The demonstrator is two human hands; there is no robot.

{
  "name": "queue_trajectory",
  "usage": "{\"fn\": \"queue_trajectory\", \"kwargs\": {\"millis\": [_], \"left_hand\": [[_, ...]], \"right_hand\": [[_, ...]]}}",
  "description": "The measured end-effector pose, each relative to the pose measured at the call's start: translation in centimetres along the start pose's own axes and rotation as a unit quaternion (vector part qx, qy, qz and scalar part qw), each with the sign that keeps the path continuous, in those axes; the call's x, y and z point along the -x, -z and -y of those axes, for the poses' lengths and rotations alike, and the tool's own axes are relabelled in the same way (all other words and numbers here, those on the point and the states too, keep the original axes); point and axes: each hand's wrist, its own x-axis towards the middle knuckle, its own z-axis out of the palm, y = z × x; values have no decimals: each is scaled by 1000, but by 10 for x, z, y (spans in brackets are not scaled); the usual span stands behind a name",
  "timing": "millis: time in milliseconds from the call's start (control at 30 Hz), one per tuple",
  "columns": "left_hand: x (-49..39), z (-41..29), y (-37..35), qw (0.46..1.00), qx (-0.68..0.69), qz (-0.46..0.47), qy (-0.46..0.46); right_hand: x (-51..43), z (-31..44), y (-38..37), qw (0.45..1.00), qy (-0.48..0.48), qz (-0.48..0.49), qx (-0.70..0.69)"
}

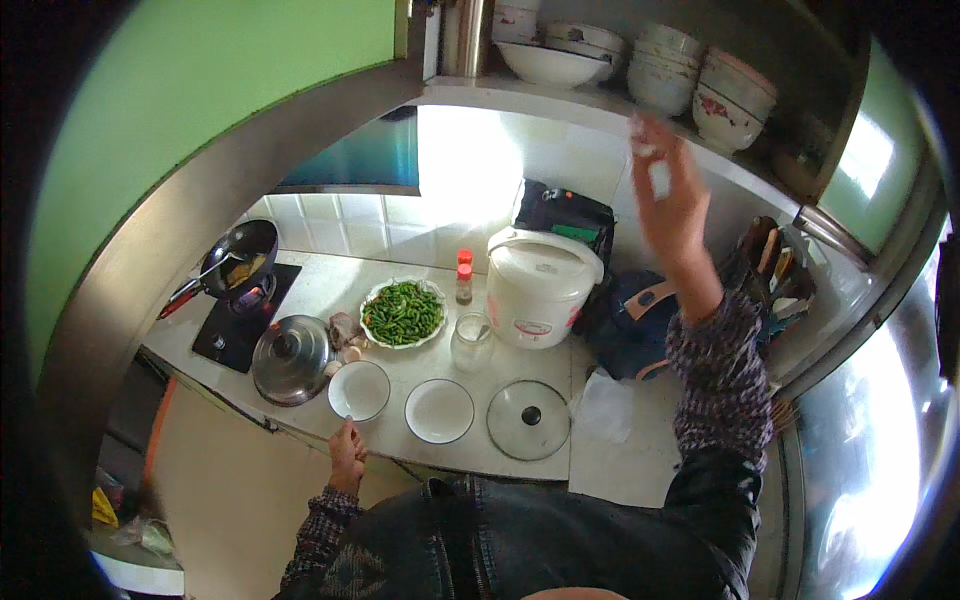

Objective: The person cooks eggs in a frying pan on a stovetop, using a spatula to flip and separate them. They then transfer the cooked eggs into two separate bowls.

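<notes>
My left hand [348, 451] is at the counter's front edge, its curled fingers touching or just in front of the rim of a white bowl [359, 391]; whether they grip it I cannot tell. My right hand [670, 191], blurred, is raised just below the cupboard shelf and its stacked patterned bowls [664, 71], fingers apart and holding nothing visible. A second white bowl [439, 411] stands beside the first, followed by a glass lid [529, 420] with a black knob. Green chili peppers [403, 313] fill a scalloped white plate behind the bowls.
A wok [241, 259] with food sits on a lit gas stove [247, 319] at left. Near it lie a metal lid [293, 360] and eggshells. Behind are a glass jar [472, 341], red-capped shakers [464, 281], a white rice cooker [534, 289] and a dark blue bag [634, 322]. The cupboard shelf overhangs the counter.
</notes>
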Motion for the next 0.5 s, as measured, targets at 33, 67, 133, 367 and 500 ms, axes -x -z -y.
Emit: {"fn": "queue_trajectory", "kwargs": {"millis": [33,67,133,367,500], "left_hand": [[3,-3,-6,1000,3,2,0],[6,-7,-11,1000,5,1,-1],[15,-12,-20,1000,-3,-4,-3],[43,-32,-47,999,-20,38,-22],[61,-45,-55,997,-8,55,-57]], "right_hand": [[-24,-15,-1,1000,13,-21,-9],[-44,-29,-1,999,-32,-16,15],[-95,-63,27,993,-14,120,-11],[-183,-129,-7,977,-106,43,182],[-197,-145,-10,966,-126,85,208]]}}
